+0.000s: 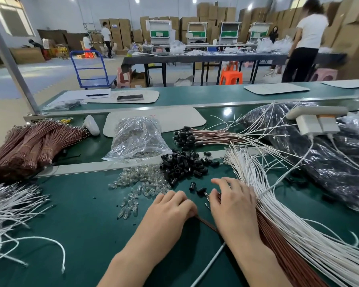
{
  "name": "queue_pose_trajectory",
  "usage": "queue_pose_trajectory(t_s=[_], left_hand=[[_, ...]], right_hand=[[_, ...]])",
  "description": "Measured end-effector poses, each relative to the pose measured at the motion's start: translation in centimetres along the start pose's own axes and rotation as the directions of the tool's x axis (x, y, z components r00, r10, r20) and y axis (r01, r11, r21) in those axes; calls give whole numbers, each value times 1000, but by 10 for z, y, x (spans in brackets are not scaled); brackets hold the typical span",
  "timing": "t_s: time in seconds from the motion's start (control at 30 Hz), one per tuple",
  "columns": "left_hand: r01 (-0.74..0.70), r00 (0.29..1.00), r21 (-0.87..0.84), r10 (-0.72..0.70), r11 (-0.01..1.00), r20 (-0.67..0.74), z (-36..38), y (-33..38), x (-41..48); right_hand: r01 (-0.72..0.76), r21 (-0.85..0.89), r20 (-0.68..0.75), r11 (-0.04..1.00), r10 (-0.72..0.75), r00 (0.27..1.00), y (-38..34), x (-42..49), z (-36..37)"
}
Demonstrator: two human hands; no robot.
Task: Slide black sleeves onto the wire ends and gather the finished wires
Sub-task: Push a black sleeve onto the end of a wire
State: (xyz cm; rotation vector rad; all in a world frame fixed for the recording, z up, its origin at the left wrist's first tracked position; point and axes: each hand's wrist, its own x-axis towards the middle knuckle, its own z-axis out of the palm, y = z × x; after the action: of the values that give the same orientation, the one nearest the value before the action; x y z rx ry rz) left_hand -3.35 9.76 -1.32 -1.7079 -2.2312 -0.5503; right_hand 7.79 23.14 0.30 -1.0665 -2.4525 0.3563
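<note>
A heap of black sleeves (184, 164) lies on the green bench, with loose ones (192, 186) near my fingers. My left hand (171, 210) has its fingers curled and grips a brown wire (206, 222) that runs out toward the right. My right hand (231, 201) rests on the near end of a fan of white and brown wires (278, 214), fingers spread over their tips. What its fingertips pinch is hidden. Finished wires with black sleeves (184, 137) lie behind the heap.
Clear sleeves (141, 183) spill from a plastic bag (135, 139) left of the black heap. Bundled brown wires (29, 146) sit far left, loose white wires (10, 206) near left. Dark bags (323, 158) and a charger (315, 123) fill the right.
</note>
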Motion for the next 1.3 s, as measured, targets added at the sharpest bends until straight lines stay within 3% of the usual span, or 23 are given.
queue_pose_trajectory(t_s=[0.17,0.27,0.47,0.6,0.77,0.97,1.3], left_hand=[[98,994,-37,-100,994,-42,-10,-13,-13],[235,969,-61,-239,970,-67,-25,-33,-21],[513,820,-163,-537,843,-197,-47,-66,-33],[579,729,-272,-637,769,-250,-47,-67,-34],[601,688,-306,-673,738,-272,-42,-69,-35],[598,687,-311,-673,738,-275,-40,-68,-33],[571,698,-351,-663,743,-268,-39,-65,-33]], right_hand=[[96,82,31,992,-99,995,2,6,0],[121,73,68,990,-126,990,3,11,3],[148,56,72,987,-152,986,3,9,10],[160,83,44,984,-164,985,4,9,9],[185,252,-71,950,-173,982,3,10,7],[63,669,-40,740,-48,998,-2,10,-1],[-57,837,86,544,-29,996,-6,9,-3]])
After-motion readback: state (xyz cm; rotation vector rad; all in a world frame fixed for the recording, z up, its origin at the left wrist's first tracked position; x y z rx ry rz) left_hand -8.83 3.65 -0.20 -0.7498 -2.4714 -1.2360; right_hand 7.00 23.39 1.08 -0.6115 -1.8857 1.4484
